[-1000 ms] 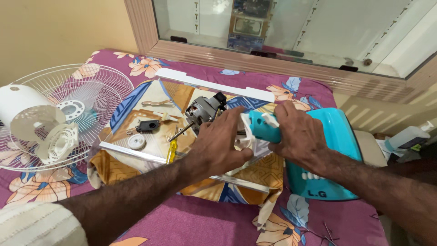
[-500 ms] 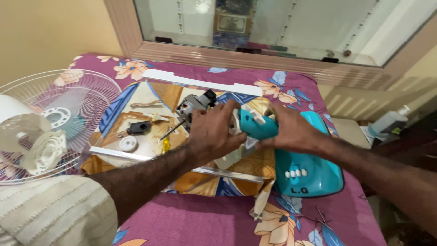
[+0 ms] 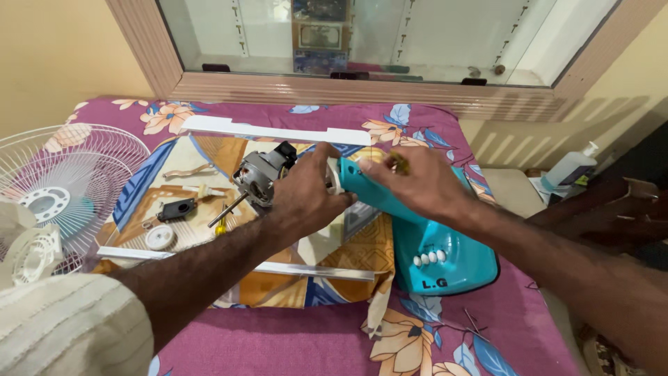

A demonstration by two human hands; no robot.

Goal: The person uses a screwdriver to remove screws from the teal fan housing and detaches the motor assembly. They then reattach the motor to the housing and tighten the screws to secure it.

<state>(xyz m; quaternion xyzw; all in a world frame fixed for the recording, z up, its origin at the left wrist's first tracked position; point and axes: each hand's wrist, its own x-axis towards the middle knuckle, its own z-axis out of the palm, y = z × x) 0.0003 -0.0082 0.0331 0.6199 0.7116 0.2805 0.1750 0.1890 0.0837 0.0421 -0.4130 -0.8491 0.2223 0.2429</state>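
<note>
The left hand (image 3: 306, 198) closes around the fan motor (image 3: 261, 174) where it meets the teal neck of the fan stand (image 3: 424, 244), apparently to keep both steady. The right hand (image 3: 417, 182) grips the neck from above, fingers curled, with a small yellowish piece between the fingertips. The stand lies on a patterned cloth (image 3: 348, 254) on the floral-covered bench (image 3: 313, 341).
</note>
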